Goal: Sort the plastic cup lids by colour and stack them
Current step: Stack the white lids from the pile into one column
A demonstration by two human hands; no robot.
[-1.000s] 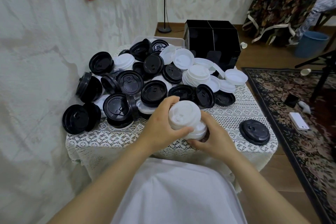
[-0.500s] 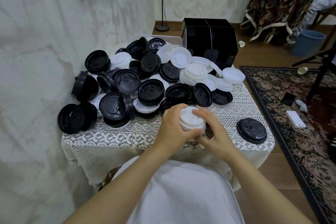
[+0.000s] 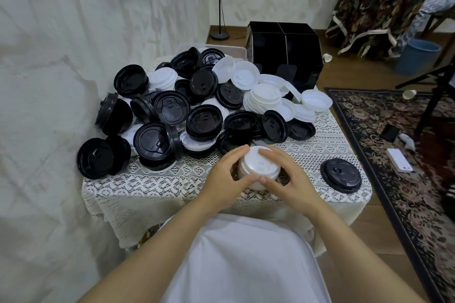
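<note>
Lace table holds white lid stack upright, left hand and right hand fingers clamped round it

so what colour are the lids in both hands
White; the lids show best in the head view.

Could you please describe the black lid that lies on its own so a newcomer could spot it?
Find the small lace-covered table. Near its front right corner, right of the gripped stack of white lids, a black lid lies flat. Unlike the mixed heap behind, it lies alone, touching no other lid.
</note>
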